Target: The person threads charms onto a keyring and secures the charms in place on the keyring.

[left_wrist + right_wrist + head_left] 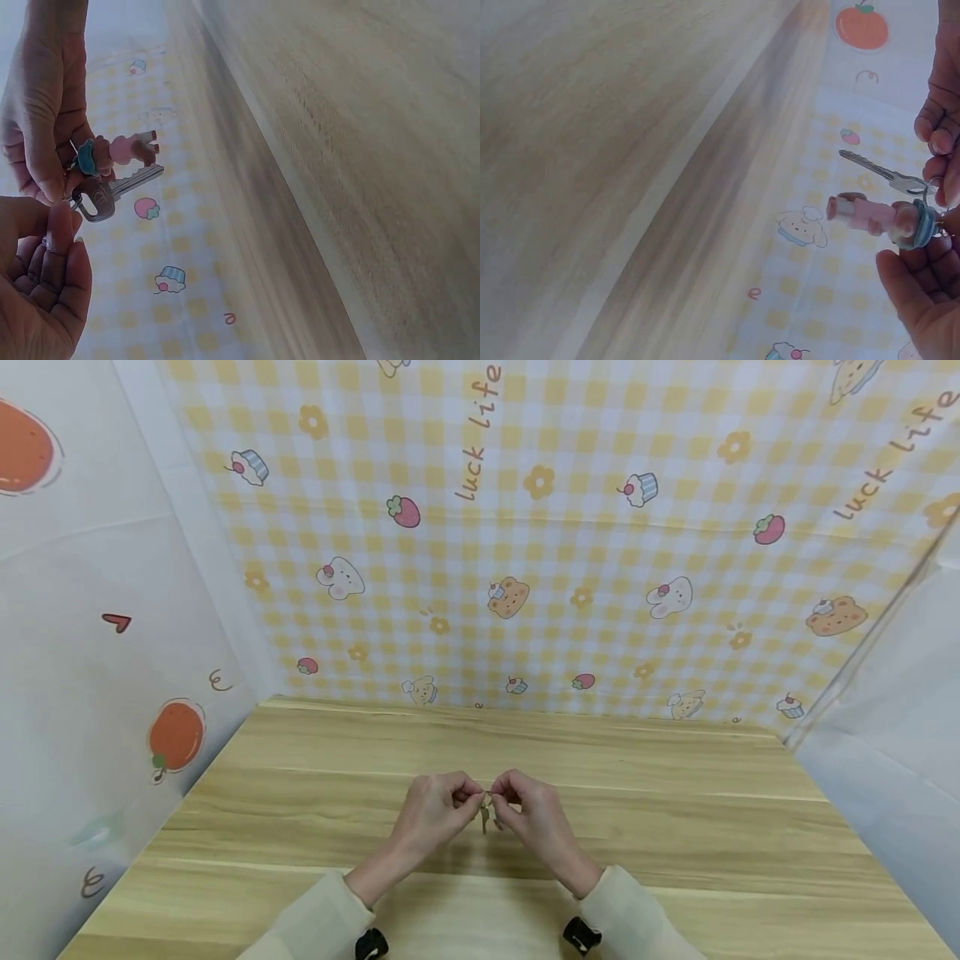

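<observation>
My left hand (441, 808) and right hand (534, 817) meet above the wooden table, fingertips almost touching. Between them is a small metal key ring (928, 193), largely covered by the fingers. Both hands pinch at it with thumb and forefinger. From the ring hangs a silver key (139, 180), on the left hand's side. Next to it dangles a little figurine charm (874, 216) with a pink body and a teal collar-like part, closer to the right hand. In the head view the key (485, 818) points down toward the tabletop. Exactly how the key sits on the ring is hidden.
The wood-grain tabletop (300, 827) spreads under both hands. A yellow checked cloth (570, 552) hangs behind its far edge. White cloth walls stand at the left (97, 677) and right (900, 718). A black strap (582, 935) shows near the right sleeve.
</observation>
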A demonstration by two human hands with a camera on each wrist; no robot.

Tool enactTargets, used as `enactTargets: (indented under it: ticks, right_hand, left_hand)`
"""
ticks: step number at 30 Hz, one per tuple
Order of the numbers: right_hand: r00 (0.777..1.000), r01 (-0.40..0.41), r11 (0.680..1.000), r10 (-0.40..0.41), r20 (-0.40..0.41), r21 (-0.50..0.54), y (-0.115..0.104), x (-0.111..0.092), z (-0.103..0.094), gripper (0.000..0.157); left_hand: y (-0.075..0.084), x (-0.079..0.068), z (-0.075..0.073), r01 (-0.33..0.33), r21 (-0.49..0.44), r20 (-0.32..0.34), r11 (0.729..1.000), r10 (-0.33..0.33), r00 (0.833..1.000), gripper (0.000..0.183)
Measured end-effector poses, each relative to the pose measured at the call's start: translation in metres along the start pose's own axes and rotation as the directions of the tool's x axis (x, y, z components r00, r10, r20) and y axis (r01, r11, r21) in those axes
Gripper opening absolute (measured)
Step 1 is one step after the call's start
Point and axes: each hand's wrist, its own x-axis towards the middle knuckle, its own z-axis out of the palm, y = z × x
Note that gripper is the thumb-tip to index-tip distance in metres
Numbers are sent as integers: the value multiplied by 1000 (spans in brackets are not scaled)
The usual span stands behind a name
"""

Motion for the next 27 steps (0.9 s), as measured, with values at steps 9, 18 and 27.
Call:
enactTargets:
  ticks: [9,18,27]
  right_hand:
    - [924,-382,894,368,102,235,-3,4,-1,6]
    - [843,-533,654,462,275,537,3,5,-9,12]
    - [833,-550,679,488,261,487,0,5,-15,24]
  left_hand:
    - [3,1,2,-18,35,-26,999,18,999,11]
    - [2,1,4,77,-142,-46,987,-84,995,4]
    - [2,1,9,182,-298,-46,937,-204,978,5]
